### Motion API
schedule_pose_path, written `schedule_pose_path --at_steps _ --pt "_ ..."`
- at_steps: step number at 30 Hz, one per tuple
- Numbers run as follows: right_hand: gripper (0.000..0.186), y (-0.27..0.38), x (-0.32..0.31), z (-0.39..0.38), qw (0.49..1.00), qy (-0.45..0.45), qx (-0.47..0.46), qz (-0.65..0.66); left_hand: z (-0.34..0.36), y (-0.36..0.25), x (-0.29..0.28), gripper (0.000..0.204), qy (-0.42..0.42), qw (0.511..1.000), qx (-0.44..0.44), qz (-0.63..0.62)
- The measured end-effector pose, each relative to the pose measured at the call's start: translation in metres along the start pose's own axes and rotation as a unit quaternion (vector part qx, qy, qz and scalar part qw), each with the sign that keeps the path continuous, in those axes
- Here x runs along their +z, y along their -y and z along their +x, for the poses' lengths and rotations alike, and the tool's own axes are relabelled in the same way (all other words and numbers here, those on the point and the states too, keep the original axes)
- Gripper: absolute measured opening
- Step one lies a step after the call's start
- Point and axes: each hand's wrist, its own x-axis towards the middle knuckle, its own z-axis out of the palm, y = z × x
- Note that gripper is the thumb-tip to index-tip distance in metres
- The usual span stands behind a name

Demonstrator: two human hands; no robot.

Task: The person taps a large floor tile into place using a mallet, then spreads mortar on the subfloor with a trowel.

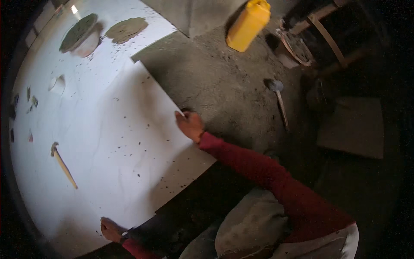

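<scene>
A large white tile [112, 129] fills the left and middle, speckled with dark bits. My right hand [188, 124] has its fingers curled over the tile's right edge. My left hand [111, 229], at the lower left, touches the tile near its front edge with curled fingers; what, if anything, they hold is unclear. A hammer [64, 168] with a pale wooden handle lies left of both hands. A small white cylindrical item [57, 85] is farther back. Small fragments [34, 102] lie at the far left. My sleeves are dark red.
A bowl [84, 39] of grey material and a mortar pile [126, 30] are at the back. On rough grey floor [224, 82] stand a yellow jerrycan [248, 26] and a pan [297, 47]. A mallet [280, 103], wooden frame [327, 39] and dark slab [349, 127] are to the right.
</scene>
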Motion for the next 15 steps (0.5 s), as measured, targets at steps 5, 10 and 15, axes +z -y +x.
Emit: schedule_pose_path --at_steps 5,10,15 --pt "0.041 -0.029 0.013 0.019 0.987 -0.018 -0.112 -0.110 -0.002 -0.022 0.000 0.050 0.095 0.990 -0.060 0.079" --pt "0.042 -0.071 -0.034 0.068 0.726 0.089 -0.451 -0.511 -0.034 -0.040 0.006 0.039 0.130 0.983 0.100 0.079" --pt "0.055 -0.047 -0.062 0.120 0.846 0.260 -0.281 -0.370 -0.082 -0.101 -0.028 0.042 -0.112 0.983 0.004 -0.149"
